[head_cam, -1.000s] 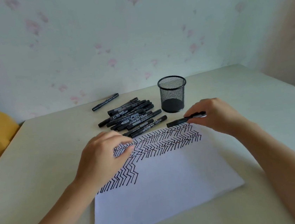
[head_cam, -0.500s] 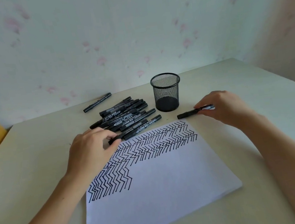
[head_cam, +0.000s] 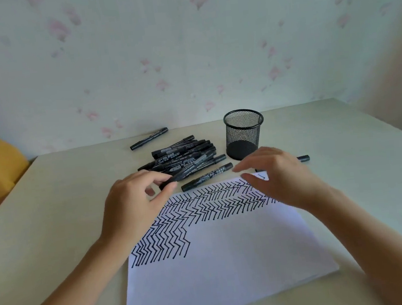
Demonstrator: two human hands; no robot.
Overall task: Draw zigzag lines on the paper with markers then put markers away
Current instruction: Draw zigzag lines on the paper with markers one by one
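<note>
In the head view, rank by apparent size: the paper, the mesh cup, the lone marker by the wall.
1. Paper, by far the largest.
2. Mesh cup.
3. Lone marker, the slimmest, though about as long as the cup is tall.

The paper (head_cam: 220,263) lay on the counter (head_cam: 52,219), nearest the person. Behind its far edge sat the pile of markers (head_cam: 183,159), one marker (head_cam: 148,138) apart behind it. The mesh cup (head_cam: 244,133) stood right of the pile, another marker (head_cam: 303,158) to its right.

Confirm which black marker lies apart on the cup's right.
The black marker right of the black mesh cup, mostly hidden behind the right hand. All others lie left of the cup.
</note>
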